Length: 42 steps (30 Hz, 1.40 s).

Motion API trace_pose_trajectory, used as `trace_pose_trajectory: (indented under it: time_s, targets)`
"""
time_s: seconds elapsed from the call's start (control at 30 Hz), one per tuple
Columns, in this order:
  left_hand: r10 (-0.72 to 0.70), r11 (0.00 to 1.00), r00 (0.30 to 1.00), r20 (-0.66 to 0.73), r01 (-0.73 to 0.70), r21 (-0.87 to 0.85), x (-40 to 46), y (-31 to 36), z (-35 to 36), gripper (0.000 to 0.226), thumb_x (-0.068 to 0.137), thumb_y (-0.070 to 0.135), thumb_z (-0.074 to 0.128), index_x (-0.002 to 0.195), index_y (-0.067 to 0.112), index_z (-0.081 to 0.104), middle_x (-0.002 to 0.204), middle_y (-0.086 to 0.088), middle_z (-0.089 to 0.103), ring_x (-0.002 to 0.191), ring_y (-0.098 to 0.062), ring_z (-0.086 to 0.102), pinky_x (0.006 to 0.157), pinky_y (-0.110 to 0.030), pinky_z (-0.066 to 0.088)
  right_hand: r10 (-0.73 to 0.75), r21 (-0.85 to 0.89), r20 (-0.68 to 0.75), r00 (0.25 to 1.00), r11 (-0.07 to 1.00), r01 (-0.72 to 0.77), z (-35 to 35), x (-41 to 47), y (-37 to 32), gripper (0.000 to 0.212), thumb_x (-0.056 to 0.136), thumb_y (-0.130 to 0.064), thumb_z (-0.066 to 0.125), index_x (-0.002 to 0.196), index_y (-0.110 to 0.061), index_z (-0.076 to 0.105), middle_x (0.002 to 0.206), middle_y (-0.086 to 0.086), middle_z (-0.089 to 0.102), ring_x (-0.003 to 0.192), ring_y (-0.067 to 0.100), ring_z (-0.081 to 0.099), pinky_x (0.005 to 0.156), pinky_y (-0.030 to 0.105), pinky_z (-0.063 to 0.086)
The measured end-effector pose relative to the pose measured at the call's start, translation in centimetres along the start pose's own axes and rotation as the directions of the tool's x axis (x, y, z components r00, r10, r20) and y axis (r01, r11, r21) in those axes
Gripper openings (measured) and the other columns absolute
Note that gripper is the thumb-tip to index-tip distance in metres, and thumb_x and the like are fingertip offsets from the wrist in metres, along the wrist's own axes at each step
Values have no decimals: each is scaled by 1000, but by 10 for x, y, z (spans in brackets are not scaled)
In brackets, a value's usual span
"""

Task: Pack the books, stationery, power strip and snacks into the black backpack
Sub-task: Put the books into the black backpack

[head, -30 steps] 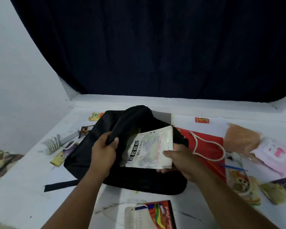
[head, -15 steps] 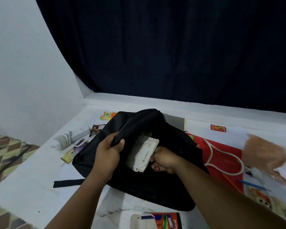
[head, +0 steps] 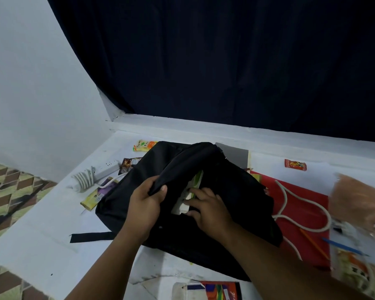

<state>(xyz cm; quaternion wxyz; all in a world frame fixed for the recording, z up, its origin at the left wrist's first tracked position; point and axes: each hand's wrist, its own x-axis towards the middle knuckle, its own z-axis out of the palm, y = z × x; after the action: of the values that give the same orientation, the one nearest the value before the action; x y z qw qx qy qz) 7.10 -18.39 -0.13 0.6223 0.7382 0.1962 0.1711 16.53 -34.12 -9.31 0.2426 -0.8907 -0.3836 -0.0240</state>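
Observation:
The black backpack lies on the white table. My left hand grips the upper flap of its opening and holds it up. My right hand has its fingers on a pale book that sits almost wholly inside the opening, with only an edge showing. A white power strip with its coiled cable lies to the left of the bag. Snack packets lie near the bag's far left corner. A colourful book lies at the near edge.
A red bag with white rope handles lies to the right of the backpack, with pencils on it. A small red packet and a brownish snack bag sit at the right. A dark curtain hangs behind the table.
The pale book went from half out of the opening to almost fully inside the backpack, with my right hand following it in. My left hand kept hold of the flap. The view shifted left.

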Motion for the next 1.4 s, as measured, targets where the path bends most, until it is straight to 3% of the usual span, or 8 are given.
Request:
trace_pose_trajectory:
  time_s: [0.1, 0.3, 0.47, 0.73, 0.93, 1.07, 1.23, 1.4]
  targets:
    - [-1, 1000, 1000, 4, 1, 0, 1, 0, -1, 23, 98, 6, 59, 108, 22, 72, 97, -2, 76, 97, -21, 70, 88, -39, 56, -55, -179, -114, 992, 983, 34, 4, 0, 0, 24, 74, -37, 78, 97, -35, 76, 112, -9, 67, 95, 20, 61, 72, 33, 45]
    - [0, 1000, 1000, 0, 0, -2, 5, 3, -1, 24, 98, 5, 59, 107, 22, 73, 96, -1, 76, 94, -18, 71, 83, -33, 54, -62, -336, -150, 987, 942, 9, 2, 4, -8, 29, 84, -41, 47, 92, -32, 74, 97, -8, 65, 87, 21, 57, 72, 36, 39]
    - [4, 1000, 1000, 6, -4, -7, 6, 6, -4, 24, 98, 6, 59, 109, 22, 72, 96, 0, 75, 93, -18, 71, 81, -32, 54, -20, -283, -216, 976, 958, -43, 6, 11, -9, 18, 82, -32, 60, 91, -26, 73, 111, -3, 65, 96, 24, 58, 76, 39, 39]
    - [9, 1000, 1000, 11, -9, -13, 2, 1, -1, 24, 97, 5, 59, 109, 22, 72, 94, 1, 75, 93, -17, 70, 80, -30, 52, -240, -313, -297, 924, 939, 144, 0, -9, 0, 15, 88, -24, 52, 83, -18, 66, 108, -3, 64, 98, 22, 59, 79, 36, 36]
    - [19, 1000, 1000, 1, -19, 22, 9, -4, -2, 24, 98, 8, 59, 110, 24, 71, 97, 3, 75, 93, -14, 70, 84, -34, 55, 95, -90, -169, 981, 990, -111, 1, 10, 2, 30, 79, -43, 75, 107, -33, 75, 103, -4, 61, 94, 23, 57, 72, 34, 40]
    - [147, 930, 987, -69, -114, 348, 18, -33, -6, 23, 95, 16, 63, 115, 26, 67, 104, 9, 67, 100, 4, 57, 101, -47, 46, 112, 148, -166, 980, 985, -88, -15, 5, 8, 37, 85, -32, 72, 121, -24, 70, 106, -3, 60, 102, 22, 56, 84, 36, 48]
    - [140, 874, 986, -90, -80, 479, 23, -82, 2, 39, 97, 28, 62, 132, 14, 53, 148, -4, 46, 152, -23, 16, 124, -51, -4, 226, 274, -408, 884, 955, -118, -68, 17, 29, 24, 92, -10, 60, 113, -14, 71, 106, -4, 61, 98, 9, 55, 86, 17, 44]
    - [215, 794, 975, -63, -136, 592, 16, -100, 11, 65, 90, 60, 38, 140, 18, 43, 154, -2, 39, 154, -22, 13, 124, -47, -4, 575, 485, -390, 719, 792, -371, -105, 40, 60, 30, 94, -7, 52, 118, -19, 66, 110, -9, 58, 96, 6, 55, 77, 2, 38]
